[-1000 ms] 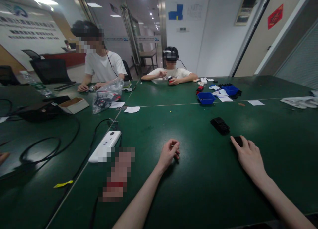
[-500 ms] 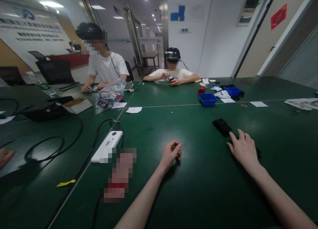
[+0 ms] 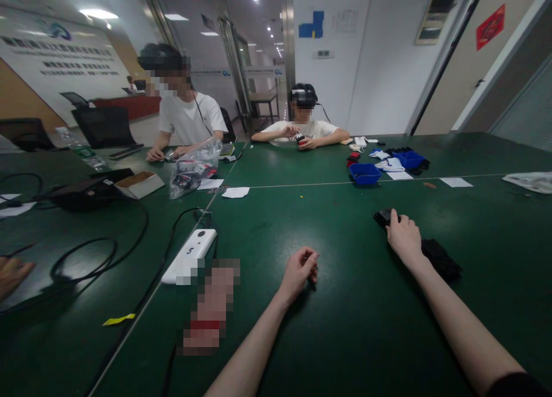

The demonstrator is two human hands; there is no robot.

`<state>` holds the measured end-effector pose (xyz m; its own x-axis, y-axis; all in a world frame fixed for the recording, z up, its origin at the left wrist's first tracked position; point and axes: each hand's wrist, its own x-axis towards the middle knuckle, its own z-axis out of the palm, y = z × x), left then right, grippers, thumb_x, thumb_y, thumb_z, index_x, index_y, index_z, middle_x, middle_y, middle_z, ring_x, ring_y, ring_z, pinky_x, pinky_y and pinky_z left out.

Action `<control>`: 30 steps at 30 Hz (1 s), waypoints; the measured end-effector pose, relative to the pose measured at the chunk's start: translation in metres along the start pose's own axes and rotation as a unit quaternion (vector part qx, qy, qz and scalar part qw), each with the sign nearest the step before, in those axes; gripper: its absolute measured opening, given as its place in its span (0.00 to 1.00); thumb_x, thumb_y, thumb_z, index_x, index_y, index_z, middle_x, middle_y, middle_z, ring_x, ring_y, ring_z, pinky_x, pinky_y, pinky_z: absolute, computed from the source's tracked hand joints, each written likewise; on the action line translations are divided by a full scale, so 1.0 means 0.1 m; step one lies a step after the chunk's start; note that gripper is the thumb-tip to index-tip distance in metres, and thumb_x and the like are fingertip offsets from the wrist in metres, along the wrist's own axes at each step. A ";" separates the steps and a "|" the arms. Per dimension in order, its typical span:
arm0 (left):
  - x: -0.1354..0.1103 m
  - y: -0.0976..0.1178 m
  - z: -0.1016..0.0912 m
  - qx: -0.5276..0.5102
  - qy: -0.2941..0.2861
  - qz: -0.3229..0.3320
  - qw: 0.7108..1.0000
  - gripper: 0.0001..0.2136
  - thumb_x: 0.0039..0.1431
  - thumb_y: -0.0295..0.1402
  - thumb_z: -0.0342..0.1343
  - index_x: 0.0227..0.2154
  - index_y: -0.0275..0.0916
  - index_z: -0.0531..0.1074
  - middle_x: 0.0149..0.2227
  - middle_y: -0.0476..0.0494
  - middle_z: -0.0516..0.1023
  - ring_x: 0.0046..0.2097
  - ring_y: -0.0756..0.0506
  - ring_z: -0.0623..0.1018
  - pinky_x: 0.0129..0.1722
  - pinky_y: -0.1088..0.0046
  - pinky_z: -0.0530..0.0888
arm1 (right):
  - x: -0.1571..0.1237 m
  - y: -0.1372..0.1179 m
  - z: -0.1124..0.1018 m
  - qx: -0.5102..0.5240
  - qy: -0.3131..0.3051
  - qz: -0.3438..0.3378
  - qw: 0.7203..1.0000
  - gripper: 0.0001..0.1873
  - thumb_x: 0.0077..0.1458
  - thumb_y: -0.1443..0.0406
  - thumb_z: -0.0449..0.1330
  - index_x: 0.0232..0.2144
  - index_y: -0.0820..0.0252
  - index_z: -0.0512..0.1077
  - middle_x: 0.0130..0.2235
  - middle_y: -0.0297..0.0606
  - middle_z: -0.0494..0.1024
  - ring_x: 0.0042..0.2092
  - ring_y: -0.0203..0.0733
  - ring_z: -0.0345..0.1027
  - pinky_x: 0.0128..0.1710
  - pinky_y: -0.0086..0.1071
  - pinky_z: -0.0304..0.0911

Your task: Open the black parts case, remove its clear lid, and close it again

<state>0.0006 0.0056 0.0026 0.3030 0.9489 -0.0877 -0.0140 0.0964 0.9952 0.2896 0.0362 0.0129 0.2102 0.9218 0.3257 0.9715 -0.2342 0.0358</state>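
My right hand (image 3: 404, 236) reaches over a flat black pouch-like thing (image 3: 382, 218), fingers closed at its near end. The hand covers part of that thing, so its exact kind is hard to tell. Just beneath my right wrist lies a second black folded bundle (image 3: 440, 260), apart from the fingers. My left hand (image 3: 301, 273) rests on its side on the green table (image 3: 345, 328), fingers curled and thumb against the index finger. Whatever the left fingers hold, if anything, is hidden.
At left are a white power bank (image 3: 192, 253) marked 5, a blurred pinkish item (image 3: 211, 308) and black cables (image 3: 107, 265). Farther back are a plastic bag (image 3: 194, 167), an open box (image 3: 140, 184) and a blue tray (image 3: 364, 174). Two people sit opposite; another person's hand (image 3: 15, 276) shows at left.
My right hand has moved forward and left from the nearer black bundle, uncovering it, and has closed on the farther black thing. The view has shifted slightly; my left hand stays curled.
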 end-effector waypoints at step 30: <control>0.03 -0.03 -0.02 0.000 0.100 0.026 0.995 0.12 0.55 0.42 0.50 0.34 0.37 0.64 0.21 0.56 0.64 0.14 0.56 0.62 0.12 0.82 0.61 | -0.73 -1.08 -0.25 0.665 -0.447 0.018 0.598 0.21 0.55 0.56 0.51 0.48 0.59 0.64 0.28 0.36 0.75 0.27 0.37 0.72 0.25 0.32 0.69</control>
<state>-0.0007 0.0084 -0.0007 0.1065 0.9934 -0.0424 -0.0254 0.0453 0.9986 0.1664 -0.0138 0.0087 -0.3691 0.8597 -0.3530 0.0660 -0.3546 -0.9327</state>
